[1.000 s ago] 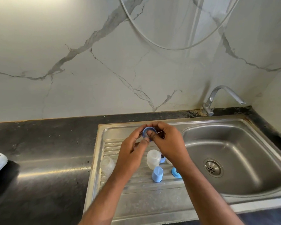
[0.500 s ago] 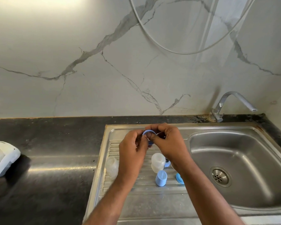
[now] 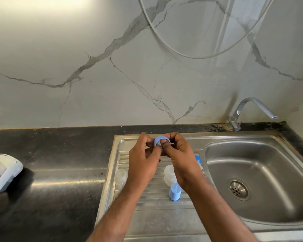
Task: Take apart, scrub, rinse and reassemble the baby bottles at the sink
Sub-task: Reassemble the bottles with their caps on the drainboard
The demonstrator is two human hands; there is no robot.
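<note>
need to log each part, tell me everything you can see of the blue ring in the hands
The blue ring is a pale blue, smooth band that looks like plastic, open through the middle. It is held up over the back of the steel drainboard, on edge. Both hands pinch it: the left hand on its left side, the right hand with a fingertip in the opening.

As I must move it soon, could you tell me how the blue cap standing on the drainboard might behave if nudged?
The blue cap looks small and plastic, so probably light. It stands on the ribbed, sloping drainboard, so it may tip and roll.
</note>
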